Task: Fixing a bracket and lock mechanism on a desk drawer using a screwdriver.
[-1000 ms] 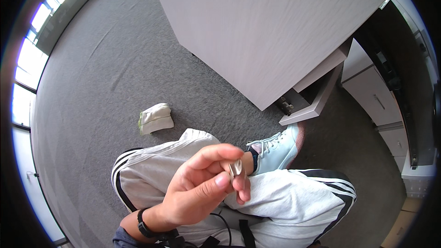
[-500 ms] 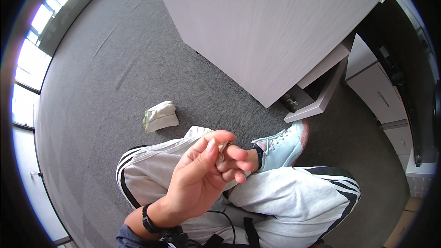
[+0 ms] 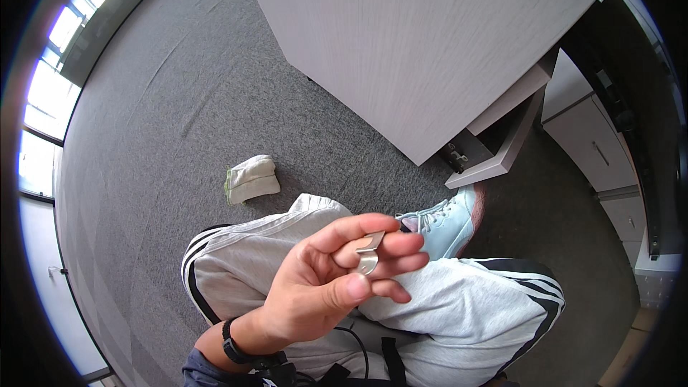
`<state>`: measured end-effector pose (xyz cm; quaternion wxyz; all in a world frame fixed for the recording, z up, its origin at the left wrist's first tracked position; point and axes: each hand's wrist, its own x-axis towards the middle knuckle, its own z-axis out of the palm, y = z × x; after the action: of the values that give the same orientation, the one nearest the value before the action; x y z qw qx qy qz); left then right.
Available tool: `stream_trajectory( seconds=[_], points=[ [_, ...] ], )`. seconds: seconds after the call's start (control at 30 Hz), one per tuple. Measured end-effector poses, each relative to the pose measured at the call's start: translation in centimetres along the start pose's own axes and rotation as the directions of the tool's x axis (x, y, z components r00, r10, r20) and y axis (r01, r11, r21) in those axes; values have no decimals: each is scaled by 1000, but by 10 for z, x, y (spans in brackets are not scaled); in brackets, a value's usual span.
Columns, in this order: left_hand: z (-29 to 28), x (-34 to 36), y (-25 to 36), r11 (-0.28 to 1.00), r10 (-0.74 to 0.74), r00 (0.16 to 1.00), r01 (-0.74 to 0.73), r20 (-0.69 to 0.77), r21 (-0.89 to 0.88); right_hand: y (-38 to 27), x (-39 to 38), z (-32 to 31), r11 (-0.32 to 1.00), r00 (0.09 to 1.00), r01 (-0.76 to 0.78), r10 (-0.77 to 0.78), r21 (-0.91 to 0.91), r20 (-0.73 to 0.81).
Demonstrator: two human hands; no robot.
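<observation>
My left hand point(image 3: 309, 294) is raised over my crossed legs, palm turned toward me. Its curled fingers hold a small bent metal bracket point(image 3: 368, 265), with a flat angled tab and a rounded lower part. The thumb lies beside the bracket's lower end. My right hand is out of the picture. Beyond the left knee a folded white cloth with a green edge, which looks like a work glove point(image 3: 252, 180), lies on the carpet.
A large pale wood-grain cabinet point(image 3: 423, 43) stands ahead. Its panel point(image 3: 494, 165) is open at the near right corner, with a metal hinge point(image 3: 453, 156) inside. My light blue shoe point(image 3: 448, 226) is close to it. White drawers point(image 3: 591, 147) stand at the right.
My left hand has shifted right and turned, with the thumb moving down away from the index fingertip. The bracket, mostly hidden before, now shows plainly between the fingers.
</observation>
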<state>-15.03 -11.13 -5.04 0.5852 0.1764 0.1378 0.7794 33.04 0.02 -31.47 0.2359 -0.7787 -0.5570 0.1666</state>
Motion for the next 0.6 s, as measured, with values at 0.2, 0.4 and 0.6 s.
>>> stream_trajectory(
  seconds=[0.2,0.4,0.6],
  points=[
    [-4,-8,-1,987,43,986,-17,-162,159,-2,1,-1,1000,1000,4,-4,-9,-6],
    [4,5,0,971,2,900,103,-437,217,-4,2,0,1000,1000,11,-11,-11,-1],
    [-2,2,2,975,-48,934,121,-354,187,-4,1,1,1000,1000,16,-16,0,5]
  ],
)
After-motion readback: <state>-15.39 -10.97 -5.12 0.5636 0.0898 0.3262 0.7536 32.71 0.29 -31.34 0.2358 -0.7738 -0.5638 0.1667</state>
